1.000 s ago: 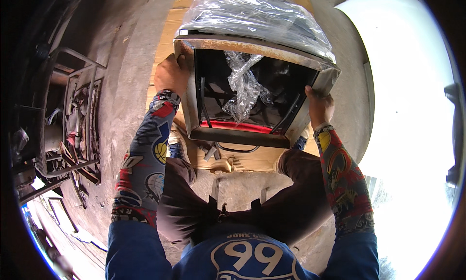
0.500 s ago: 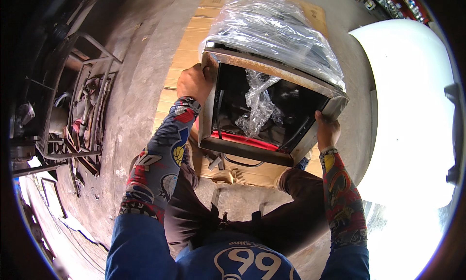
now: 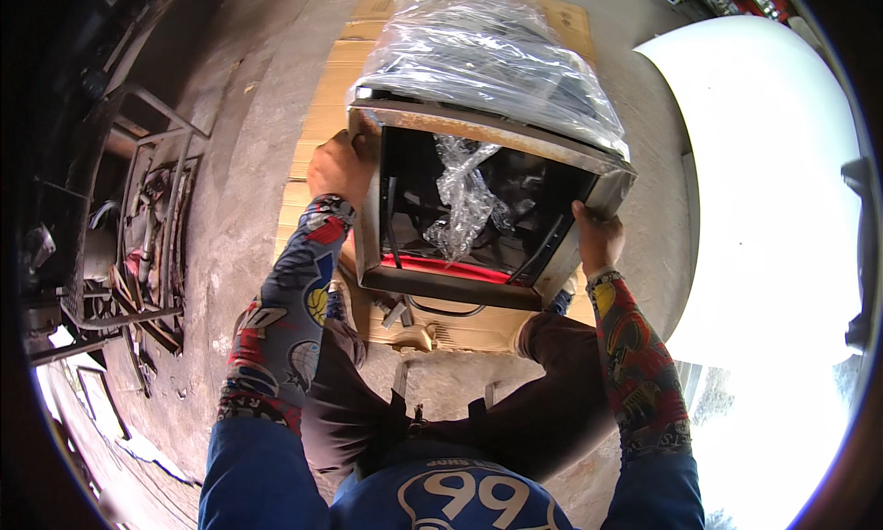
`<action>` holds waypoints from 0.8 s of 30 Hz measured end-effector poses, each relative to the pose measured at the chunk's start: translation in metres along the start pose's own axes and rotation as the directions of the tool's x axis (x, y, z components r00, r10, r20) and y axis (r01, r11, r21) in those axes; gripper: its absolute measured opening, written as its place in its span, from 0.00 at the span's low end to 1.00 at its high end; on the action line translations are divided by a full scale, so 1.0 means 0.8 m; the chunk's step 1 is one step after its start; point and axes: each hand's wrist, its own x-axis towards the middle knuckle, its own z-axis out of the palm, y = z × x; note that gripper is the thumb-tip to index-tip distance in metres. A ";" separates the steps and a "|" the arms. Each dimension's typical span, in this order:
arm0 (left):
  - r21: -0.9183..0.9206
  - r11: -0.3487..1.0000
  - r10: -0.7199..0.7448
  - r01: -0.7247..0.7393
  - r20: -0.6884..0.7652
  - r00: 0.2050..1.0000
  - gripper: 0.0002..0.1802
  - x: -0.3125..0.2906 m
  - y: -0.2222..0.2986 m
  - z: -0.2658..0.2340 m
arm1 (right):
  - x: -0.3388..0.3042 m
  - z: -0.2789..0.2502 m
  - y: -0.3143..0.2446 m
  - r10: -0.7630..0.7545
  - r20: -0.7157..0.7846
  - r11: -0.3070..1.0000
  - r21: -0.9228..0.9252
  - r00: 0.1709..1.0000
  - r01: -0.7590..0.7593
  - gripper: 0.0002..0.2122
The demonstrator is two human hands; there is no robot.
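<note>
A rectangular metal frame (image 3: 451,289) with rusty patches stands tilted between my hands. My left hand (image 3: 339,170) is closed round its upper left side. Lower down on the opposite side, my right hand (image 3: 599,240) grips the edge, thumb on the near face. Against the frame's far side rests a bulky dark piece under clear plastic wrap (image 3: 487,52). Through the opening hangs a twisted strip of clear plastic (image 3: 464,194), before a dark interior with black bars. A red strip (image 3: 451,265) runs along the bottom inside. The fingers behind the frame are hidden.
Flattened cardboard (image 3: 313,116) lies under the work on the concrete floor. Small metal parts (image 3: 394,309) sit near my left foot. A metal rack (image 3: 138,217) with scrap stands at left. A large white curved panel (image 3: 763,190) is at right.
The whole scene, floor and rack included, has shifted slightly left in the view. Both hands keep their hold on the metal frame, whose tilt looks nearly the same.
</note>
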 end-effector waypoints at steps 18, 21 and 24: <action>0.087 0.994 0.062 -0.067 0.056 0.997 0.19 0.006 -0.013 0.010 | -0.005 -0.010 -0.012 0.048 0.023 0.997 -0.064 0.999 -0.046 0.23; 0.110 0.992 0.056 -0.062 0.053 0.997 0.20 0.006 -0.014 0.010 | -0.005 -0.011 -0.017 0.070 0.024 0.994 -0.084 0.997 -0.068 0.24; 0.116 0.989 0.081 -0.087 0.055 0.995 0.20 0.008 -0.016 0.010 | -0.006 -0.011 -0.021 0.077 0.014 0.987 -0.145 0.997 -0.075 0.26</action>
